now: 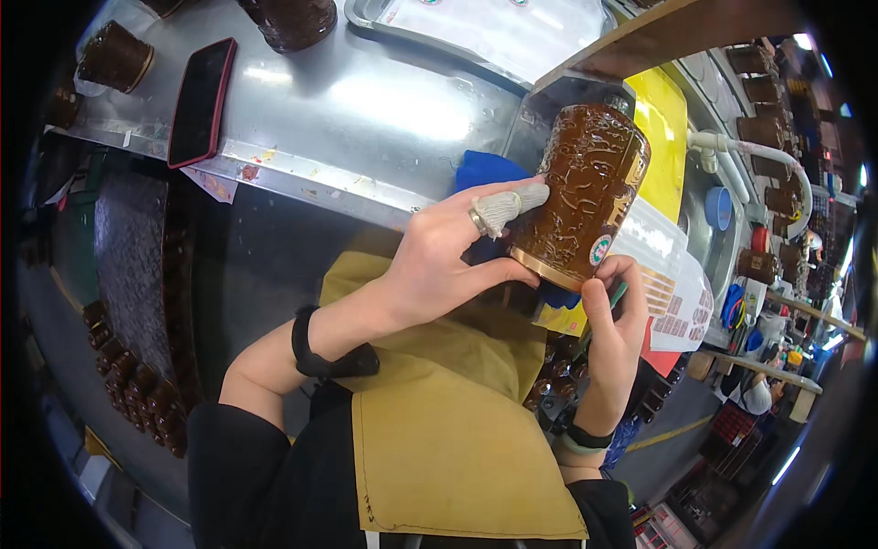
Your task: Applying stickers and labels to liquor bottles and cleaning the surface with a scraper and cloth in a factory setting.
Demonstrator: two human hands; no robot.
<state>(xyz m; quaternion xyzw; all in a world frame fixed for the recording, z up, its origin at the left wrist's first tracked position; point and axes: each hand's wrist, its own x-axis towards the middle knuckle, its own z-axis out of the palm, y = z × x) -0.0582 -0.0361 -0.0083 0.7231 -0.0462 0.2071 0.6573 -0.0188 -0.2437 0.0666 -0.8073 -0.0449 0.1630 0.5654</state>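
A glossy brown bottle (585, 188) with raised relief, gold lettering and a gold base band leans at a tilt in front of me. My left hand (434, 247) grips it from the left, the thumb near the base band. A whitish knit sleeve (501, 209) and a ring sit on a finger of that hand. My right hand (615, 339) is closed at the bottle's lower right, fingertips close to a small round sticker (600, 248). A thin green thing (619, 293), too little shown to name, pokes out between its fingers. Blue cloth (492, 170) lies behind and under the bottle.
On the metal bench (366, 119) lie a red-edged phone (201, 102) and a metal tray (439, 41). Other brown bottles (114, 57) stand at the far left. A wooden board (640, 41) juts above the bottle. Sticker sheets (681, 306) and a white pipe (759, 151) are at right.
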